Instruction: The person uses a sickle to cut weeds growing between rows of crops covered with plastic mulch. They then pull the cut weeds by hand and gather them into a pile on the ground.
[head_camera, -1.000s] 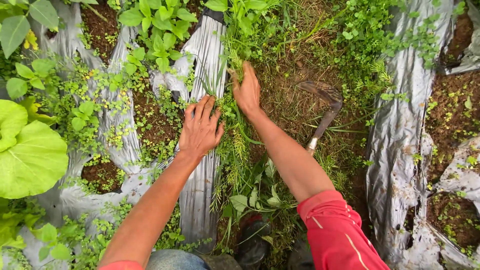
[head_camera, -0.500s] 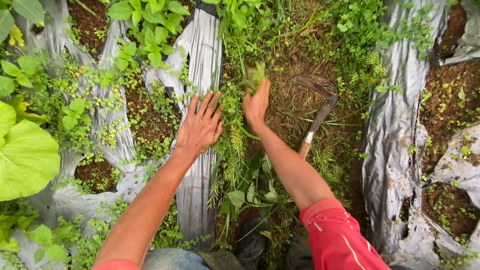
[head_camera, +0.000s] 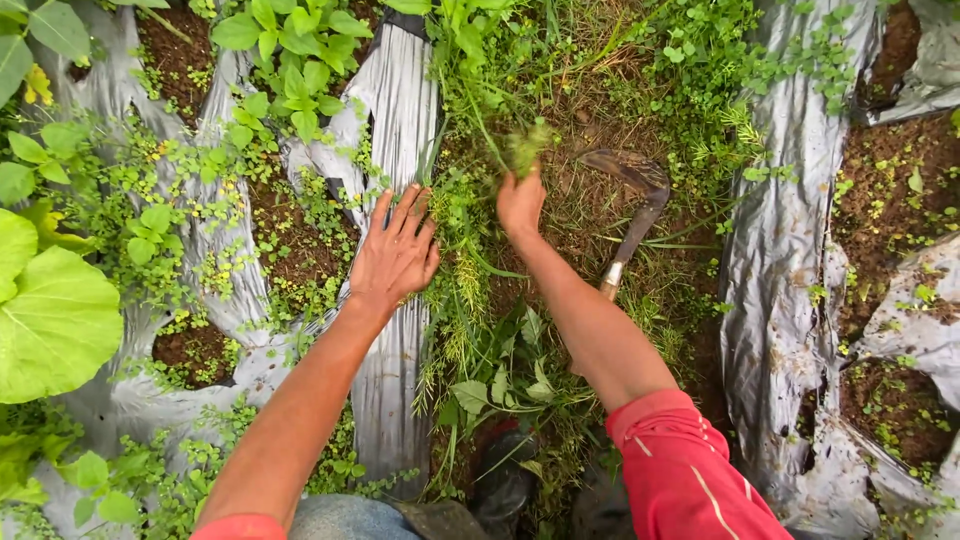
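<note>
Large round leaf (head_camera: 55, 320): pale green, at the far left edge, lying over smaller plants.

Plastic sheet (head_camera: 400, 100): silver-grey, crumpled, laid in strips over the bed; torn openings show dark soil (head_camera: 290, 240) with small creeping weeds.

Broad-leaved plant (head_camera: 295, 50): bright green, upper left, growing out of one of the openings.

Left hand (head_camera: 395, 255): flat, palm down, fingers spread and holding nothing; it presses on the edge of the plastic sheet, just beside the strip of weeds.

Strip of weeds (head_camera: 470, 290): grass and leafy stems running between the two forearms, from the top of the view down toward the person's boot (head_camera: 500, 480) (dark, partly hidden under leaves).

Right hand (head_camera: 520, 205): closed in a fist around a tuft of weeds (head_camera: 525, 148), which sticks up out of the fist above the ground, just left of the sickle blade. The arm carries a red sleeve (head_camera: 690, 470) at lower right.

Sickle (head_camera: 635, 205): curved rusty blade with a wooden handle, lying on bare trampled earth just right of the right hand, not touched by either hand.

Second plastic sheet (head_camera: 790, 280): silver-grey, right side, running top to bottom, with more torn holes and soil beyond it.
</note>
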